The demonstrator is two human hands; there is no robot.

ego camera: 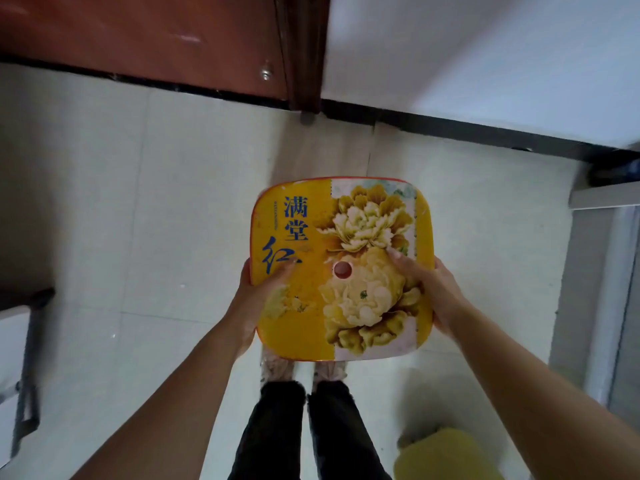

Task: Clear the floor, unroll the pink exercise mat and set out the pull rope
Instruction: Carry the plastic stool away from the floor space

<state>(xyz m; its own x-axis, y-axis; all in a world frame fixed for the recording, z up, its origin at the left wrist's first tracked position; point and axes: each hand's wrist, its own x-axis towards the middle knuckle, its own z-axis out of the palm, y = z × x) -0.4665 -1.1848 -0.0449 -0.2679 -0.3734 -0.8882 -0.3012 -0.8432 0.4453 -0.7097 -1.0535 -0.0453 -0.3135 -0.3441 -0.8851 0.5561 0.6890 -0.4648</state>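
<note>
I hold a square plastic stool (341,233) by its seat, seen from straight above. The seat is yellow with a red rim, printed peony flowers, blue Chinese characters and a small round hole in the middle. My left hand (258,299) grips its left edge with the thumb on top. My right hand (429,289) grips its right edge the same way. The stool hangs above pale floor tiles, in front of my feet. Neither the pink mat nor the pull rope is in view.
A red-brown wooden door (138,39) and a white wall (485,64) with black skirting lie ahead. A yellow object (446,455) sits on the floor at lower right. A dark-framed piece of furniture (27,368) stands at the left, a grey frame (602,271) at the right.
</note>
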